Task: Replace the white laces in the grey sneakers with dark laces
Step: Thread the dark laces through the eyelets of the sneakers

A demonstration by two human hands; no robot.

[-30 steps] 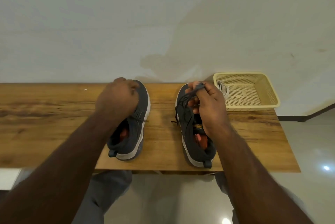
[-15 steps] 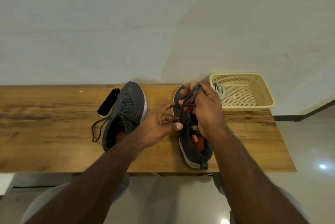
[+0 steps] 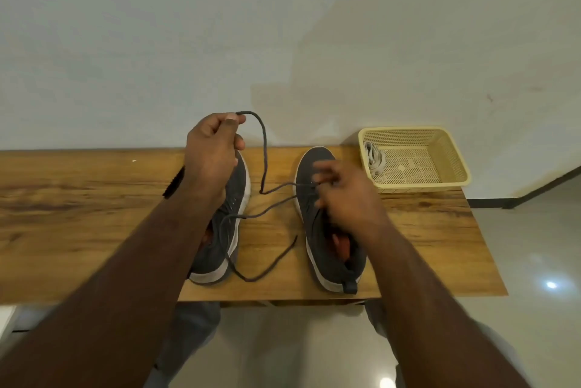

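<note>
Our left hand (image 3: 211, 148) pinches the long dark lace (image 3: 263, 152); our blurry right hand (image 3: 342, 196) grips it at the right grey sneaker (image 3: 317, 199). If we pull too hard, one end may slip out of its hole.

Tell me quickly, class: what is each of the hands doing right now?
Left hand: pinches the dark lace, raised.
Right hand: on the right sneaker; blurred, grip cannot be told.

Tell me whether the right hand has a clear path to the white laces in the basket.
Probably yes: the white laces lie uncovered in the open basket, just beyond the right hand, which is busy at the dark lace.
</note>
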